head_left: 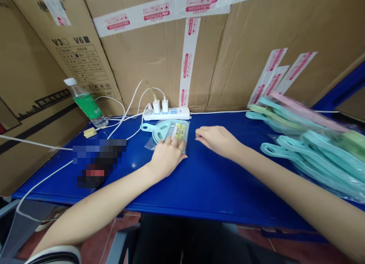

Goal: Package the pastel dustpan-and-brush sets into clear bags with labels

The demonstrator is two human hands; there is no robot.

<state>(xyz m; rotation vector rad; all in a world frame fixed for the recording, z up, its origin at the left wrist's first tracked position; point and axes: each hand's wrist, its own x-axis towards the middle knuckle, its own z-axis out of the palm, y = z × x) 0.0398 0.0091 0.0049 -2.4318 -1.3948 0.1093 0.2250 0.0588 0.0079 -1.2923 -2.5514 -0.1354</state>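
A small light-blue dustpan [147, 127] in a clear plastic bag lies on the blue table, its handle toward the left. A striped brush part and a yellow-and-white label [179, 131] show on it. My left hand [165, 157] rests over the bag's near side, fingers spread and touching it, thumb out to the right. To the right of the package, apart from it, my right hand [216, 140] hovers over the table with its fingers curled and the fingertips pinched together. Whatever may be between them is hidden.
Several bagged dustpans [319, 157] in blue, green and pink are piled on the right. Behind the package sits a white power strip [173, 113] with cables. At left are a water bottle [89, 106] and a blurred dark object [104, 163]. Cardboard [159, 58] walls the back.
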